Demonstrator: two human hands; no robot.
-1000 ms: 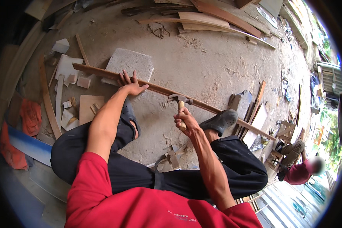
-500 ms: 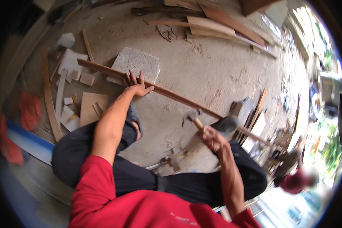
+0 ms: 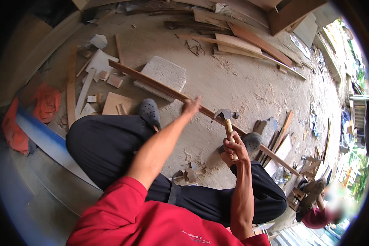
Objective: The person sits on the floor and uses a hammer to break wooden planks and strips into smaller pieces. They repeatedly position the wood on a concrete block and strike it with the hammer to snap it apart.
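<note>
A claw hammer (image 3: 228,130) with a wooden handle is held upright in my right hand (image 3: 238,148), fingers closed round the handle. Its metal head is just above a long, narrow brown wooden strip (image 3: 151,83). The strip runs slantwise from the far left, across a rough pale concrete block (image 3: 168,73), toward my grey clog (image 3: 252,142) at the right. My left hand (image 3: 190,108) is at the strip's near edge, between block and hammer. Blur hides whether its fingers grip the wood.
Wood offcuts (image 3: 115,81) and a tan board (image 3: 117,103) lie at the left, beside a blue-and-white curved panel (image 3: 49,143) and orange cloth (image 3: 47,102). Planks (image 3: 254,39) lie at the back. Scrap wood (image 3: 283,131) is at the right, where another person (image 3: 315,209) sits.
My left hand has slid right along the strip from near the block, its spread fingers no longer flat. The hammer has risen slightly and turned, its head now pointing right. The view has shifted.
</note>
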